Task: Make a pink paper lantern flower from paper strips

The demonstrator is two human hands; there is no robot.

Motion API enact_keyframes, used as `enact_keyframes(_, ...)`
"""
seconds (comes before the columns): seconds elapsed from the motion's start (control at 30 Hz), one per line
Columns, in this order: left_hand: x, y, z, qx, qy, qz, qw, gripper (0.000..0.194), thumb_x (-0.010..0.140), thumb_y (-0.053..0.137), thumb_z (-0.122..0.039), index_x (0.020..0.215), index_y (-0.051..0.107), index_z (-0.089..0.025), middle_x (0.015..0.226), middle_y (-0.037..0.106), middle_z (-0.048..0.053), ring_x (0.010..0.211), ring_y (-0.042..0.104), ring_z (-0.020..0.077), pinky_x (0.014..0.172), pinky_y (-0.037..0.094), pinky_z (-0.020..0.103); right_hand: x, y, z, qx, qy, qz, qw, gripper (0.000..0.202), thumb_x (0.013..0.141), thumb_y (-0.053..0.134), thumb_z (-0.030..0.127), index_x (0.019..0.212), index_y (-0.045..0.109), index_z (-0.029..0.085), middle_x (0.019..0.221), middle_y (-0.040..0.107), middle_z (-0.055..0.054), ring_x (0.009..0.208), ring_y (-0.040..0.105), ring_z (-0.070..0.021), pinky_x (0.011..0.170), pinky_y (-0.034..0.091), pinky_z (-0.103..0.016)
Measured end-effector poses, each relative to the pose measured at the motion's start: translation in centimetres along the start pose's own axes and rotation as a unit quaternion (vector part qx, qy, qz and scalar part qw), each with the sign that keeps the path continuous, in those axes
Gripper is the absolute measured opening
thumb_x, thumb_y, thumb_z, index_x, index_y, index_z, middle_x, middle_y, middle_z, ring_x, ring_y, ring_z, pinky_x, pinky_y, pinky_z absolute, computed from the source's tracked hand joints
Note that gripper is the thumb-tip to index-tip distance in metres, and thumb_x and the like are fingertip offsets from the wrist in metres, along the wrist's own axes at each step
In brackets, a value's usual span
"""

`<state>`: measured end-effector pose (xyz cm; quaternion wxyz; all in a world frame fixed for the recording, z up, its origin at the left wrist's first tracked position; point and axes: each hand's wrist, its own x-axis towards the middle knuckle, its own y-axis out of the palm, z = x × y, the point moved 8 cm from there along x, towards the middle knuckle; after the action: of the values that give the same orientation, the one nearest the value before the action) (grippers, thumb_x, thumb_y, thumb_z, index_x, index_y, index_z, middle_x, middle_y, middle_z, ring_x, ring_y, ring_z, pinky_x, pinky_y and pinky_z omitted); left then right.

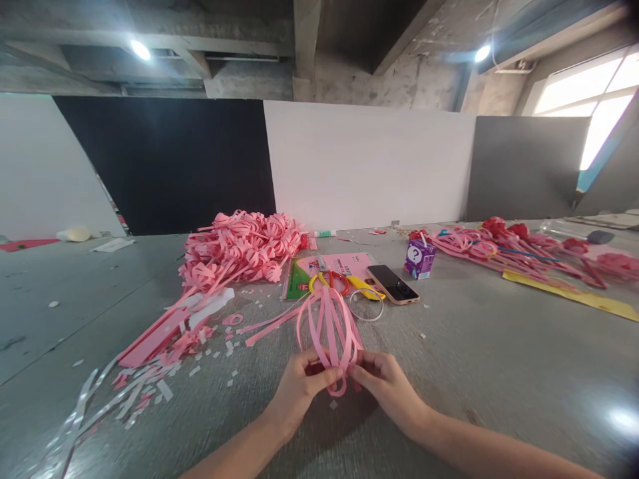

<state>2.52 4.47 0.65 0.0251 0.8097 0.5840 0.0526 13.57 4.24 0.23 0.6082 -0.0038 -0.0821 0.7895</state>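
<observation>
Between my hands is a bundle of looped pink paper strips (327,322), its loops fanning away from me over the table. My left hand (304,382) pinches the near end from the left, thumb on top. On the right side, my right hand (382,376) pinches the same end with thumb and fingertips. Just past the loops lie scissors (335,282) with red and yellow handles. A silver ring (367,318) rests beside yellow-handled scissors (366,288). Loose pink strips (272,329) stretch out to the left of the bundle.
A large pile of curled pink paper (244,249) stands back left, with paper scraps (164,386) nearer me. A phone (393,285), a purple carton (419,258) and a pink booklet (357,263) lie ahead. More pink paper flowers (492,243) and a yellow strip (572,294) are right.
</observation>
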Motion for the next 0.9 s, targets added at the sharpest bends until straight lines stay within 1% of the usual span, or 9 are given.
enact_keyframes(0.17, -0.02, 0.04, -0.12, 0.020, -0.003, 0.001, 1.000, 0.018, 0.067, 0.062, -0.031, 0.068, 0.060, -0.014, 0.058, 0.053, -0.001, 0.057, 0.046, 0.0119, 0.056, 0.035, 0.021, -0.04, 0.00, 0.00, -0.007, -0.003, 0.002, 1.000, 0.028, 0.074, 0.052, 0.038, 0.061, 0.055, 0.013, 0.053, 0.044, 0.003, 0.051, 0.038, -0.0082, 0.048, 0.026, -0.020)
enact_keyframes(0.4, 0.04, 0.12, -0.17, 0.029, -0.005, 0.003, 1.000, 0.011, 0.067, 0.061, -0.025, 0.070, 0.060, -0.014, 0.061, 0.055, -0.001, 0.058, 0.047, 0.0120, 0.057, 0.036, 0.021, -0.04, 0.07, -0.22, -0.003, 0.001, 0.003, 1.000, 0.026, 0.074, 0.053, 0.037, 0.063, 0.055, 0.013, 0.054, 0.045, 0.003, 0.051, 0.038, -0.0080, 0.048, 0.027, -0.020)
enact_keyframes(0.57, 0.02, 0.04, -0.28, 0.054, -0.013, -0.010, 0.998, 0.009, 0.067, 0.058, -0.021, 0.070, 0.061, -0.014, 0.062, 0.057, 0.000, 0.060, 0.049, 0.0132, 0.058, 0.037, 0.022, -0.07, 0.11, -0.04, -0.007, -0.001, 0.004, 1.000, 0.027, 0.074, 0.053, 0.038, 0.063, 0.056, 0.013, 0.054, 0.046, 0.002, 0.052, 0.040, -0.0085, 0.049, 0.029, -0.020)
enact_keyframes(0.73, 0.02, -0.09, -0.28, 0.055, -0.016, -0.024, 0.998, 0.012, 0.067, 0.060, -0.025, 0.071, 0.062, -0.013, 0.063, 0.059, 0.001, 0.061, 0.051, 0.0145, 0.059, 0.039, 0.023, 0.00, 0.08, 0.13, -0.032, -0.016, 0.003, 0.999, 0.033, 0.077, 0.049, 0.042, 0.062, 0.056, 0.014, 0.054, 0.047, 0.002, 0.053, 0.042, -0.0093, 0.050, 0.030, -0.020)
enact_keyframes(0.9, -0.02, -0.39, -0.21, 0.054, -0.013, -0.045, 0.997, 0.013, 0.066, 0.061, -0.026, 0.070, 0.062, -0.013, 0.063, 0.059, 0.000, 0.060, 0.051, 0.0136, 0.058, 0.039, 0.022, 0.00, 0.11, 0.20, -0.042, -0.026, 0.006, 0.999, 0.032, 0.078, 0.048, 0.042, 0.064, 0.056, 0.014, 0.055, 0.047, 0.002, 0.053, 0.042, -0.0094, 0.051, 0.030, -0.021)
